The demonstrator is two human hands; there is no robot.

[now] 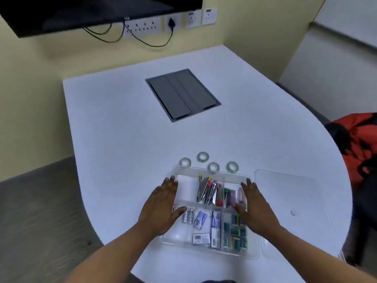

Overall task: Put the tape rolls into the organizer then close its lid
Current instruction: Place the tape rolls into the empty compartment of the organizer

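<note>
A clear plastic organizer (179, 168) lies open on the white table, its compartments holding clips, pens, batteries and small packets. Its top-left compartment looks bare. Several clear tape rolls lie just beyond its far edge: one (184, 161), one (202, 156), one (213, 167) touching the rim, and one (232, 166). The clear lid (285, 193) lies flat to the right of the organizer. My left hand (163, 207) rests flat on the organizer's left side, fingers spread. My right hand (255, 205) rests flat on its right side. Neither holds anything.
A dark grey cable hatch (182, 94) is set into the table (122, 129) farther back. A red and black bag (359, 144) sits off the table's right edge. Wall sockets with cables (151, 25) and a dark screen (81, 11) are on the far wall.
</note>
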